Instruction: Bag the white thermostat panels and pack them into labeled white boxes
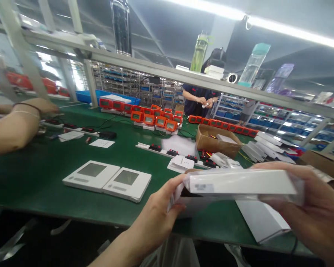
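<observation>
Just above the table's front edge, a flat white item in clear plastic wrap (239,183) is held level, with a small printed label on its near side. My right hand (314,207) is closed around its right end. My left hand (158,211) is closed on a white box (196,205) just beneath the wrapped item's left end; a dark gap shows between the two. Whether the wrapped item is partly inside that box I cannot tell. Below my right hand lies another white box (261,220). Left of my hands, two white devices with grey screens (128,178) lie side by side.
A green table (44,178) carries a white strip with black-and-red parts (172,152), folded leaflets (180,163), a cardboard box (218,142) and rows of orange-framed devices (156,120). A co-worker's arm (16,126) reaches in at left. Another person (199,100) stands behind. Bottles stand on an overhead shelf (156,68).
</observation>
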`<state>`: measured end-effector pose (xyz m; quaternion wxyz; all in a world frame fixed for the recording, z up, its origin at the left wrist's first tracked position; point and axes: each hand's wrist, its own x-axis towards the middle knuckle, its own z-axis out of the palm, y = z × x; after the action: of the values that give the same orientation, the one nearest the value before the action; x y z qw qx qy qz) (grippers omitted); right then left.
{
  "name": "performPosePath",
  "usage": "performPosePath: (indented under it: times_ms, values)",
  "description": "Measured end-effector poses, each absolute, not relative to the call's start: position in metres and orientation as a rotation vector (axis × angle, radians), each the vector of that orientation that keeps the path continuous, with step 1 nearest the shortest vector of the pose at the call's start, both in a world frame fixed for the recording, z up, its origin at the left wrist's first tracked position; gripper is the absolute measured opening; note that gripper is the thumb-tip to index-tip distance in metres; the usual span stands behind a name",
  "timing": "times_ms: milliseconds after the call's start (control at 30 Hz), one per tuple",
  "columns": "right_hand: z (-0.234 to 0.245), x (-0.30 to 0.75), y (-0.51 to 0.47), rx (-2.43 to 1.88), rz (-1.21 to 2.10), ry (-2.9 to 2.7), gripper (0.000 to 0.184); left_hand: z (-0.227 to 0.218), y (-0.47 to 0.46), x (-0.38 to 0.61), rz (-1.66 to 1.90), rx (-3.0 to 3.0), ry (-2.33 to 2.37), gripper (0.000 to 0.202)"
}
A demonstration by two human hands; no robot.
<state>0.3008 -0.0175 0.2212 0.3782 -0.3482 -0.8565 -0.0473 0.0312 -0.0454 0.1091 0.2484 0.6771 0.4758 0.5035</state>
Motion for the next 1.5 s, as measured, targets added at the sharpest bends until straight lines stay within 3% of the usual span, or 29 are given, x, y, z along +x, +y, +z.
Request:
performPosePath:
  times_ms: [233,400,567,833,1000,1067,1233,1400,1500]
  values:
    - [0.239,0.260,-0.007,-0.652,-0.186,-2.475,0.026,0.113,-0.045,0.032,1.306,1.857,1.214,0.061]
    - [0.209,0.231,-0.003,-0.608,-0.147,-2.500,0.029,0.111,-0.043,0.032,1.336,1.831,1.211,0.063]
    - [0.174,0.218,-0.008,-0.525,-0.388,-2.237,0.026,0.105,-0.040,0.026,1.387,1.739,1.202,0.061]
    - [0.148,0.203,-0.011,-0.586,-0.071,-2.484,0.025,0.101,-0.043,0.019,1.377,1.777,1.271,0.062]
    - [0.151,0.219,0.000,-0.634,-0.033,-2.124,0.033,0.094,-0.041,0.011,1.350,1.715,1.248,0.058]
    - [0.149,0.227,0.011,-0.797,0.226,-1.957,0.035,0.093,-0.037,0.007,1.333,1.680,1.231,0.056]
    - [0.144,0.230,0.039,-0.733,1.370,-1.871,0.033,0.105,-0.029,0.002,1.265,1.800,1.266,0.056]
    - [0.145,0.213,0.050,-0.576,1.725,-1.734,0.039,0.118,-0.027,0.002,1.151,2.002,1.306,0.043]
    - [0.144,0.200,0.050,-0.651,1.735,-1.677,0.036,0.118,-0.023,0.014,1.267,1.932,1.303,0.027]
